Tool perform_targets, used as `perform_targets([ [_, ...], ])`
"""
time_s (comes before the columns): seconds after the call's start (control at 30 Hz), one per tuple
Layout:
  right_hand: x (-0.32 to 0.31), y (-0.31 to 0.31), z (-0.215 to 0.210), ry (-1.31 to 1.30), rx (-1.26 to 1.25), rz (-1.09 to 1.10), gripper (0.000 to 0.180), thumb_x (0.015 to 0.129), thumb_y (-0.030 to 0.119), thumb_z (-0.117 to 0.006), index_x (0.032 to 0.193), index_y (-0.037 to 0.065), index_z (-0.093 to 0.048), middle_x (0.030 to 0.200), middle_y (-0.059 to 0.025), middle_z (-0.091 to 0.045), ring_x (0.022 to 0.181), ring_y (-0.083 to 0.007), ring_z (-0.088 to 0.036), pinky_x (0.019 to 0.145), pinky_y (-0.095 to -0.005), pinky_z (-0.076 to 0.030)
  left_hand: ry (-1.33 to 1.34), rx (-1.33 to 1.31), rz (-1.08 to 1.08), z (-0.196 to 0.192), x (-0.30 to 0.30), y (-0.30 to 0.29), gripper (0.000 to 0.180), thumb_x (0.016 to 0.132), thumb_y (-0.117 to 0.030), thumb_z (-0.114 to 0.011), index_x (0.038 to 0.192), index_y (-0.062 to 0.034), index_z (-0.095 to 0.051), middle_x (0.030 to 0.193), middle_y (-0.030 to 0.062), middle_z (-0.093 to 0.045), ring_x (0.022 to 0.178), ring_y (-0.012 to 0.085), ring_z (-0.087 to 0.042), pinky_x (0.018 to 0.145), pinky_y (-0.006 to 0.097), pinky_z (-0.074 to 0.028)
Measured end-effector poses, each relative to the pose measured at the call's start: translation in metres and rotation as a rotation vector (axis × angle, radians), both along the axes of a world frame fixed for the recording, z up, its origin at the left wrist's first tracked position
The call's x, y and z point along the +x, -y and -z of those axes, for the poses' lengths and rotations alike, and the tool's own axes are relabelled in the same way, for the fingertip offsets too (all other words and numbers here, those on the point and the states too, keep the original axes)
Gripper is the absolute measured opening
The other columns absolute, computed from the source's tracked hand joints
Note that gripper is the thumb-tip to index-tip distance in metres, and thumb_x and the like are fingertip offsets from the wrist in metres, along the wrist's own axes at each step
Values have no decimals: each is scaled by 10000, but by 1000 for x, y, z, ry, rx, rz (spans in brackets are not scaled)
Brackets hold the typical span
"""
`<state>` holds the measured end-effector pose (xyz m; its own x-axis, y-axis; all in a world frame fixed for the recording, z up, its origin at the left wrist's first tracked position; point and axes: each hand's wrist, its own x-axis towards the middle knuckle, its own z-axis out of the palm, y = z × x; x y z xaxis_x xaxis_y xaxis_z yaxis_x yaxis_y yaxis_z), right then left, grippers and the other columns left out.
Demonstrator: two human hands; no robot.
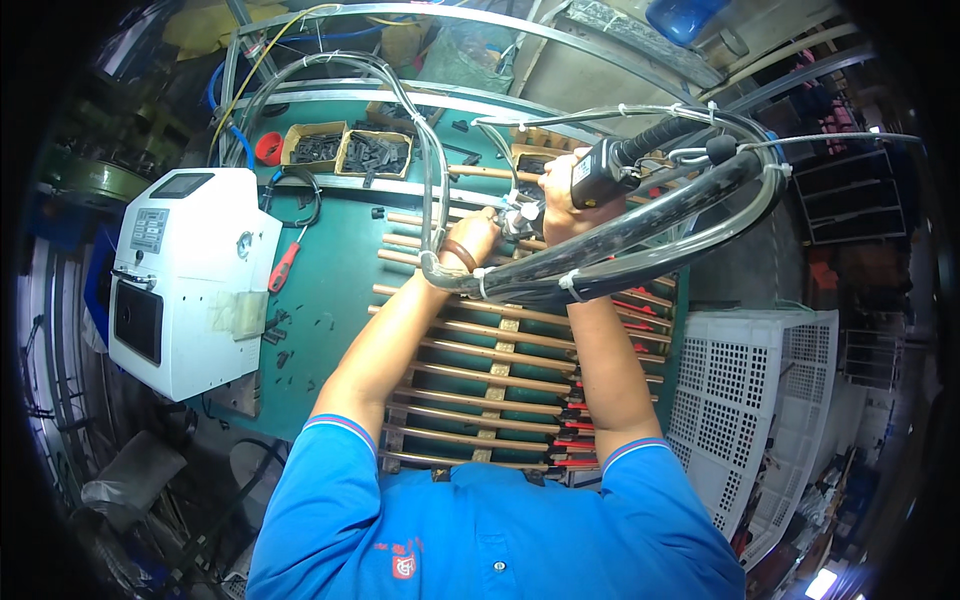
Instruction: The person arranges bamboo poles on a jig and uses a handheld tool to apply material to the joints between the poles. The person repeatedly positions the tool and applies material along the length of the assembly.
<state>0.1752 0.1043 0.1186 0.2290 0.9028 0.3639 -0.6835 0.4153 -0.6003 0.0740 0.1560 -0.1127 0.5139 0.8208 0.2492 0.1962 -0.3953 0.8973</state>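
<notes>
My right hand (562,208) is wrapped around a black hand-held tool (598,178) with a thick ribbed cable. A silver metal fitting (520,219) sits at the tool's working side, between my two hands. My left hand (474,236), with a brown band at the wrist, is closed beside that fitting; whatever its fingers pinch is hidden. Under both forearms several copper-coloured rods (490,353) lie crosswise in a row on slotted strips (497,385). Red and black pieces (572,442) show near the rods' right ends. Cables cover part of my right hand and wrist.
Thick bundled hoses (640,225) loop across the work area. On the green table (330,300) stand a white machine (200,270), a red-handled screwdriver (284,270), cartons of black parts (374,154) and a red round container (269,148). White plastic crates (728,390) stand at right.
</notes>
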Motion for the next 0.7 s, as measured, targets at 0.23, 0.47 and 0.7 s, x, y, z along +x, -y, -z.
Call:
perform_targets([
  [0.23,26,-20,33,621,-15,626,219,849,214,-623,979,51,-556,842,-19,-590,719,-126,-574,711,-289,-496,-316,128,61,-51,-6,6,163,760,-83,-581,886,18,-603,951,185,-559,884,341,-606,762,419,-505],
  [0.47,2,-23,-7,591,-28,701,178,771,140,-684,854,9,-596,765,-26,-608,678,-125,-585,631,-268,-480,-528,247,-36,-105,-18,21,210,727,-69,-606,931,-40,-569,938,139,-536,918,317,-567,773,399,-498],
  [0.7,15,-26,16,752,17,759,143,763,134,-678,787,20,-596,691,-27,-609,615,-142,-585,612,-282,-482,-375,354,-136,-106,-18,32,185,739,-118,-598,900,-27,-588,932,133,-542,908,315,-577,754,406,-501],
])
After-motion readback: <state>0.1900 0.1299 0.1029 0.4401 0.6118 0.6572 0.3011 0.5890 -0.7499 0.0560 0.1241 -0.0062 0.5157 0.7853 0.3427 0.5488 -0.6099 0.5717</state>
